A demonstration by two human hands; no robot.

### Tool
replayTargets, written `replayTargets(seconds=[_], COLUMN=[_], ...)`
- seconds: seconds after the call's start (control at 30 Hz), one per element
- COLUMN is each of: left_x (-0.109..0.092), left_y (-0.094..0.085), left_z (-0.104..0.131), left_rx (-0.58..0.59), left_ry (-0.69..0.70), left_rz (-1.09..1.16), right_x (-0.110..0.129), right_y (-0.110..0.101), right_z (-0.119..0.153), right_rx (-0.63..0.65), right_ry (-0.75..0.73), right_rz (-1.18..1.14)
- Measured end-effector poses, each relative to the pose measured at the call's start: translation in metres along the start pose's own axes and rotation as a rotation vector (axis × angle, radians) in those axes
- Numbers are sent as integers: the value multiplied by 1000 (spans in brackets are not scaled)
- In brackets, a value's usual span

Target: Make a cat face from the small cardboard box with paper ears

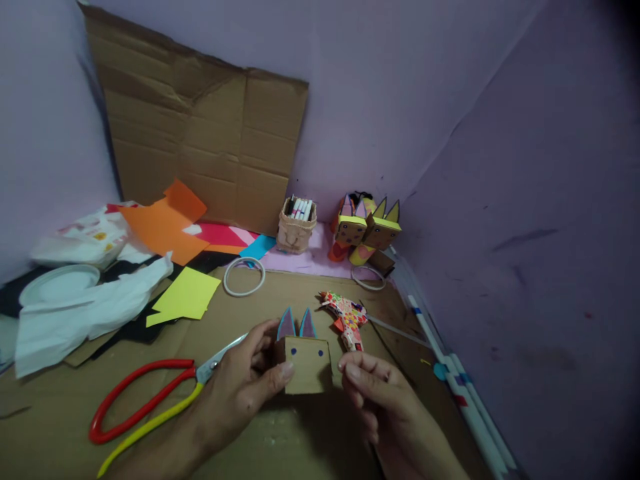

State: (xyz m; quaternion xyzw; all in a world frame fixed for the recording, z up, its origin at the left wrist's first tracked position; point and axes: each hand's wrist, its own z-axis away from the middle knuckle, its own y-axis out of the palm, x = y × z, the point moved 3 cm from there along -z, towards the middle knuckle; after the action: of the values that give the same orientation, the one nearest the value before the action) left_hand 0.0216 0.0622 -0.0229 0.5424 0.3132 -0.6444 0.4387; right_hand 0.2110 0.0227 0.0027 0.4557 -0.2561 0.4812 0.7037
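My left hand [245,383] grips a small cardboard box [307,373] by its left side, thumb on the front face. Two dark dots mark that face like eyes, and two pointed purple ears [308,325] with blue outlines stand on top. Just right of the box, my right hand [377,390] is closed in a pinch. Whatever lies between its fingertips is too small to make out. A flower-patterned glue gun [347,317] rests behind the right hand. Large scissors [200,373] with one red and one yellow handle lie beside and partly under my left hand.
A basket of markers [297,230] and two finished-looking cardboard animal figures [367,230] stand at the back. Coloured paper [185,293], a white plastic bag [95,320] and a ring [245,277] lie left of centre. White tubes [470,400] run along the right wall.
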Motion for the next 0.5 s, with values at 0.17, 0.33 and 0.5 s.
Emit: replayTargets(seconds=[0.17, 0.33, 0.5], left_x=[3, -4, -6], left_y=[5, 7, 4], left_z=[3, 4, 4], left_rx=[-2, -29, -25], left_ry=[36, 7, 40], left_rz=[-7, -34, -114], right_x=[4, 4, 2], right_y=[17, 29, 29], right_z=[-9, -17, -23], right_rx=[10, -74, -131], right_ry=[89, 55, 21], right_rz=[185, 343, 457])
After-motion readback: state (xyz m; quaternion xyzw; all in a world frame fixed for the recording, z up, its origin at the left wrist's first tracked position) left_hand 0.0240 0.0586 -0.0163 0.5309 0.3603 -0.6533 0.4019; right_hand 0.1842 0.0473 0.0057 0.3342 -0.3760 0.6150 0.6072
